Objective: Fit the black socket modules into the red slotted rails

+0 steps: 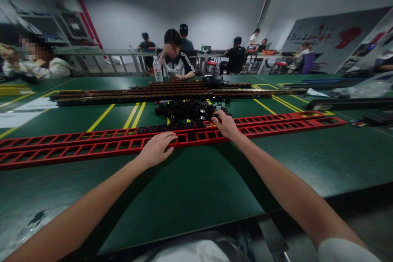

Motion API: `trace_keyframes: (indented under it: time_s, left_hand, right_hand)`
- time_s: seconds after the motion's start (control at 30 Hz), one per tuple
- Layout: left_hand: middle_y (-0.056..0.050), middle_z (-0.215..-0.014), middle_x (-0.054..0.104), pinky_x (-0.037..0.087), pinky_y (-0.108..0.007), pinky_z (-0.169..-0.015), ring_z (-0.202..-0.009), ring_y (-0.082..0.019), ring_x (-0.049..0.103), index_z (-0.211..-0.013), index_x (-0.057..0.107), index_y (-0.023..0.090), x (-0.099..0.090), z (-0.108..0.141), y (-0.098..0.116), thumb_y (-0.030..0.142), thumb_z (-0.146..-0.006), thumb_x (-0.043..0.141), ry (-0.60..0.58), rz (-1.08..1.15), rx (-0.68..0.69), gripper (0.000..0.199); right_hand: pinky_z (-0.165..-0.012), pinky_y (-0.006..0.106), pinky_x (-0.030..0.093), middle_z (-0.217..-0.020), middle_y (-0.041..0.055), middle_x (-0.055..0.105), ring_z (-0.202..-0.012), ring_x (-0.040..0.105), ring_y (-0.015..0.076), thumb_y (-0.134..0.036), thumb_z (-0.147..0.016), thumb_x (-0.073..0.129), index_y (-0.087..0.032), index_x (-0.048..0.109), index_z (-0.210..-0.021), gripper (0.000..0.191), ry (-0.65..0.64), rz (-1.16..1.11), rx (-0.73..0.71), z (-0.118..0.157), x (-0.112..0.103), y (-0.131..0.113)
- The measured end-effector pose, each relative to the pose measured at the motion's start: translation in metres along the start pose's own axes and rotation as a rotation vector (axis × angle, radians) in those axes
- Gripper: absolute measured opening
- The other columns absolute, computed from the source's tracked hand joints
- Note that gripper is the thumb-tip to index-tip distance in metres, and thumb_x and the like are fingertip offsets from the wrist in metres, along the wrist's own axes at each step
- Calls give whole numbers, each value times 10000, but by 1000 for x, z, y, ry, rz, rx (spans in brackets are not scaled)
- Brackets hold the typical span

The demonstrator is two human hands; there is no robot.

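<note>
Two long red ladder-like frames lie side by side across the green table, the near frame and the far frame. My left hand rests on the near frame with its fingers apart, holding nothing. Several small black parts sit in a row in the far frame. My right hand reaches over both frames to the right edge of a heap of black parts. Its thumb and index finger are bent close together at a dark part; whether it is gripped is too small to tell.
Behind the heap lie long dark brown strips and a black object. A bottle stands near a person across the table. Clear plastic and a dark bar are at the right.
</note>
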State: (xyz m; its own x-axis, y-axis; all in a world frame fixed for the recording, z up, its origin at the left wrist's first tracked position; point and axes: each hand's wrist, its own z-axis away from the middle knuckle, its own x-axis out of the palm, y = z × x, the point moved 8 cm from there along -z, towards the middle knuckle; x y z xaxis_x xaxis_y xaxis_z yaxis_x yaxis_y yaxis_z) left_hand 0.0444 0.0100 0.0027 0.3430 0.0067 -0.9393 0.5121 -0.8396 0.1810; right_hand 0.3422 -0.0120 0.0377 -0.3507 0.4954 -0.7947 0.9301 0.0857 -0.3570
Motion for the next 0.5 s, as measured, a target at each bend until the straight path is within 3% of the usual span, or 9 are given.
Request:
trace_keyframes:
  time_s: [0.17, 0.3, 0.4, 0.5]
  left_hand:
    - [-99, -1482, 586, 453, -491, -1173, -1348, -275, 566, -1383, 590, 199, -1, 0, 0, 280, -967, 528, 3, 1, 2, 428]
    - [-101, -1470, 594, 459, -491, -1169, -1340, -275, 572, -1376, 599, 200, -2, 0, 1, 281, -964, 530, 13, 13, 7, 425]
    - [-95, -1469, 596, 455, -485, -1173, -1338, -273, 574, -1374, 601, 206, -2, 0, 0, 283, -966, 529, 13, 12, 2, 421]
    - [-90, -1478, 590, 449, -485, -1179, -1345, -271, 568, -1379, 595, 209, -1, 0, 0, 286, -970, 524, 6, 11, 1, 422]
  right_hand:
    - [-816, 368, 486, -972, 136, 716, -883, 661, 277, -418, -1000, 409, -171, 633, -1089, 345, 60, -81, -22, -2, -5, 0]
    - [-934, 410, 507, -1126, 153, 686, -1007, 643, 273, -365, -983, 429, -160, 597, -1253, 378, 146, -165, -61, -2, -8, 1]
    - [-898, 395, 544, -1126, 127, 641, -948, 636, 227, -265, -990, 357, -181, 528, -1428, 478, 111, -232, -82, -4, 0, 4]
    - [-810, 339, 581, -1167, 105, 574, -837, 618, 164, -164, -951, 310, -223, 559, -1416, 531, 21, -305, -111, -5, 10, 3]
